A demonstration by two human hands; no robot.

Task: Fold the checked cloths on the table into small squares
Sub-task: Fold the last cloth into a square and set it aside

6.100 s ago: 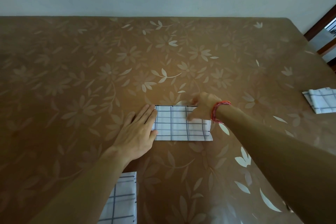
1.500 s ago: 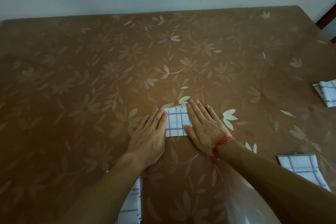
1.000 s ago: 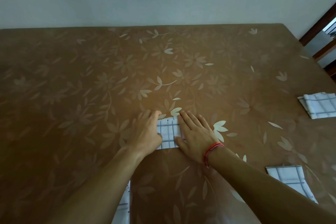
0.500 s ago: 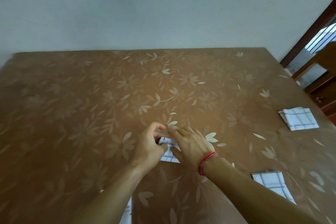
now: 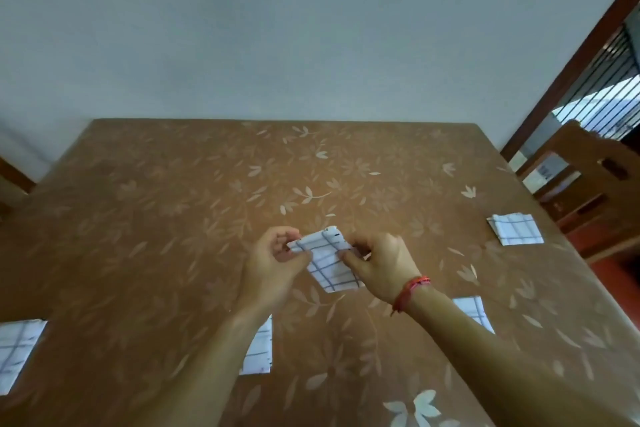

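Observation:
A small folded white cloth with dark checks is lifted off the brown flowered table, tilted between both hands. My left hand pinches its left edge. My right hand, with a red band at the wrist, pinches its right edge. Other folded checked cloths lie flat: one at the far right, one under my right forearm, one under my left forearm, one at the left edge.
A pale wall stands behind the table's far edge. A wooden chair and a doorway with a barred gate are to the right. The table's right edge runs close to the far-right cloth.
The long folded cloth was folded down to a small square and pressed flat under both palms. Both hands then picked it up off the table. My head has tilted up, so more wall shows.

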